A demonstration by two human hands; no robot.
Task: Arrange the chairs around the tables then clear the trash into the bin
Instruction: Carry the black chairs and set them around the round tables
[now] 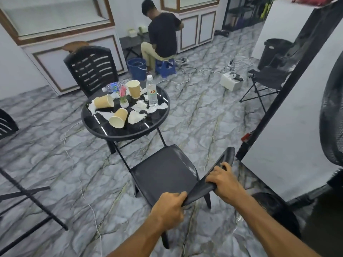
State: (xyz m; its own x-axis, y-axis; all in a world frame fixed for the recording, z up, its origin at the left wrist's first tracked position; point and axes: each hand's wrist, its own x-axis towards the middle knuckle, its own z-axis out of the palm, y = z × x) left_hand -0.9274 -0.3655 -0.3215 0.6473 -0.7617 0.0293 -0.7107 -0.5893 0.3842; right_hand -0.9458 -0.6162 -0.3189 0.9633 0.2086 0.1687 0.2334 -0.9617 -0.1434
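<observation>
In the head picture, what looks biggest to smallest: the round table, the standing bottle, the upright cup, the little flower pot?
1. round table
2. standing bottle
3. upright cup
4. little flower pot
All stand close together, so nearness barely matters.

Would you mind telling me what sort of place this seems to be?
Likely a shop or showroom doubling as a break area: glass display cabinets along the wall, a round table littered with paper cups, and a black bin.
</observation>
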